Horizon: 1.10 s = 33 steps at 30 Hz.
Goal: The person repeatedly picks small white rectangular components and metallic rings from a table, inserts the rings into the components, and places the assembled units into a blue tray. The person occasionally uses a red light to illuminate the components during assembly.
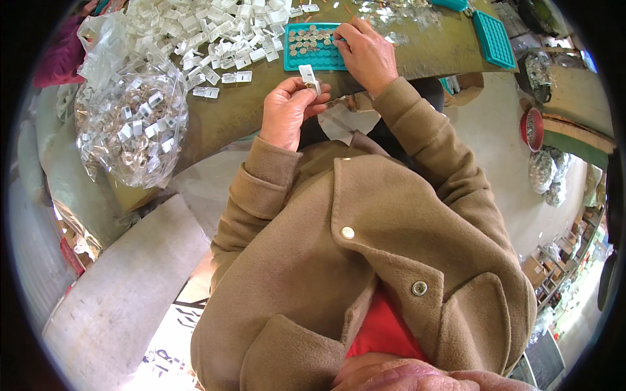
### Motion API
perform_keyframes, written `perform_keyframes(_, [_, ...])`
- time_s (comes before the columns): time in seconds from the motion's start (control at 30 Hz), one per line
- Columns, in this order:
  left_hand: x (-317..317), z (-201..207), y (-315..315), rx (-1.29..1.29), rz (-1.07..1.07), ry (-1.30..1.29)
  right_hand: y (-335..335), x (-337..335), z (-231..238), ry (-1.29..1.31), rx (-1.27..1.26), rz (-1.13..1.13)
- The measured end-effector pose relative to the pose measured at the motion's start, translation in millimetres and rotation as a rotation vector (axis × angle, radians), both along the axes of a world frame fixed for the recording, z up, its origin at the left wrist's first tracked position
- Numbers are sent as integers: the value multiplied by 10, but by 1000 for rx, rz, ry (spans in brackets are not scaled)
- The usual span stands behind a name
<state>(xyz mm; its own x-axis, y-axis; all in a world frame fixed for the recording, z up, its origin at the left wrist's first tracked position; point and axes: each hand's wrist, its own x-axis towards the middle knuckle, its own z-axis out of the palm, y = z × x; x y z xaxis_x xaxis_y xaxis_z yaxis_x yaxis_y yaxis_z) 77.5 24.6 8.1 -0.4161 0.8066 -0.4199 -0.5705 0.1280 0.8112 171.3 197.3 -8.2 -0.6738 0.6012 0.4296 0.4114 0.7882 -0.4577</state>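
My left hand [285,112] pinches a small opened white plastic case [308,76] between thumb and fingers, holding it up before the table's near edge. My right hand [369,57] is over the right part of a teal tray [324,64] with round hollows. Its thumb and fingers are pinched together, and whatever lies between them is hidden. Several small round silvery discs [310,40] sit in the tray's hollows, mostly toward its far side. Left of the tray spreads a large heap of similar white plastic cases [225,31], with a few lying loose near the edge.
A clear plastic bag [130,133] stuffed with small shiny pieces and cases hangs over the table's left front edge. Another teal tray [493,39] lies at the right end of the table [433,57]. A red bowl [532,128] stands farther right, near filled clear bags [542,171].
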Motion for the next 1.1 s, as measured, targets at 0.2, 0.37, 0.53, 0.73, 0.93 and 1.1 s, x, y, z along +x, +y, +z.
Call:
perform_keyframes(0.2, [-92,21,53,-58,-16,-25,55,-24,25,86,-123,87])
perform_keyframes(0.37, [-138,34,109,3,48,-112,59,-45,-15,65,-95,165])
perform_keyframes(0.53, [-194,8,97,37,50,-140,75,-17,-12,12,-25,236])
perform_keyframes(0.73, [-206,0,82,45,30,-127,105,-20,146,-104,-21,287])
perform_keyframes(0.93, [-168,45,50,45,39,-130,-136,72,366,84,-282,393])
perform_keyframes(1.1, [-142,32,33,60,-11,-91,-358,87,387,59,-157,415])
